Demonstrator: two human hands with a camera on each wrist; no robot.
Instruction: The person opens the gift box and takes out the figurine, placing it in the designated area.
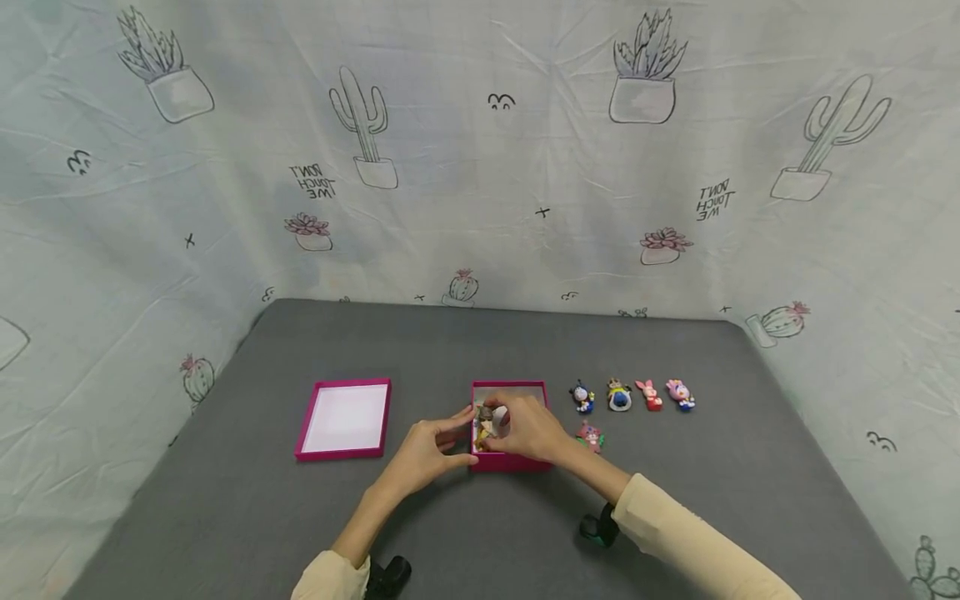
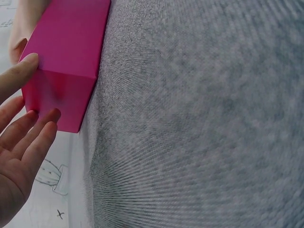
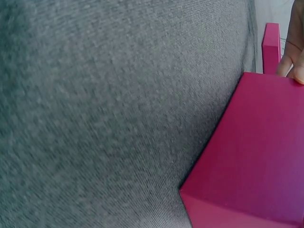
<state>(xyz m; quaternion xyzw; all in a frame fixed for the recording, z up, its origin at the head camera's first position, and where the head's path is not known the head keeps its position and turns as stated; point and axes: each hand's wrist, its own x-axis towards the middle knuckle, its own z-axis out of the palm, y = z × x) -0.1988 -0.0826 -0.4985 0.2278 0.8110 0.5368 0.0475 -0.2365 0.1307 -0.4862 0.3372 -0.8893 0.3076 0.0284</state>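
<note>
While your left hand (image 1: 423,452), fingers spread, touches the magenta box (image 1: 512,462) on the table (image 1: 480,533), your right hand (image 1: 531,427) partly hides the figurines (image 1: 485,425) inside, so whether its fingers pinch one I cannot tell.

Both hands (image 1: 426,454) (image 1: 531,427) at the pink box (image 1: 512,462)

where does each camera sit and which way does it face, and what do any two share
Head: on the person's head, facing forward and down over the table; the left hand, right hand and sleeves show.
Left wrist: on that wrist, facing the pink box; the left hand shows.
Right wrist: on that wrist, facing the pink box and table; part of the left hand shows at upper right, near the lid.
Shared: both wrist views show the pink box, table and left hand.
</note>
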